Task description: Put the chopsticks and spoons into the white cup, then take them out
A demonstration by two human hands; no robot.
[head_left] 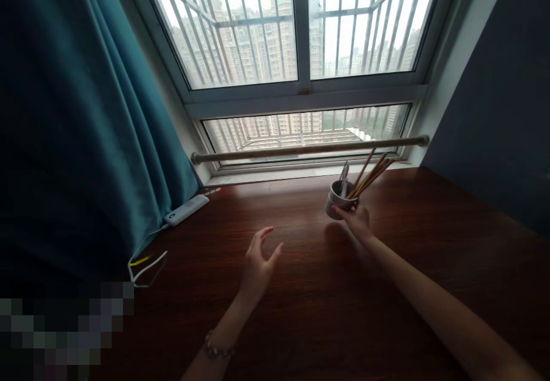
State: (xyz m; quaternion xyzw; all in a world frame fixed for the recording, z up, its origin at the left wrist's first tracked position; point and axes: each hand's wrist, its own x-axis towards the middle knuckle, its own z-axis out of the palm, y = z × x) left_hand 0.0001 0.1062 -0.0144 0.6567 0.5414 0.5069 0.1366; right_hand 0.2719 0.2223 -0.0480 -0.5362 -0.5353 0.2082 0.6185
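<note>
My right hand (357,220) grips a round grey utensil holder (336,204) by its near right side. The holder is slightly tilted and seems lifted a little off the dark wooden tabletop (296,289), with a shadow beneath it. Several wooden chopsticks (370,177) lean out of it to the right. Beside them in the holder stand shiny metal utensils (344,179), too small to tell their kind. To the left, my left hand (260,258) hovers over the table, fingers curved and apart from the thumb, holding nothing. A beaded bracelet (218,346) circles its wrist.
At the table's left edge lie a white power strip (187,209), a white cable (148,266) and a small yellow strip (140,260). A blue curtain (129,117) hangs there. A rail (309,150) crosses the window behind the table. A dark wall (494,117) borders the right side.
</note>
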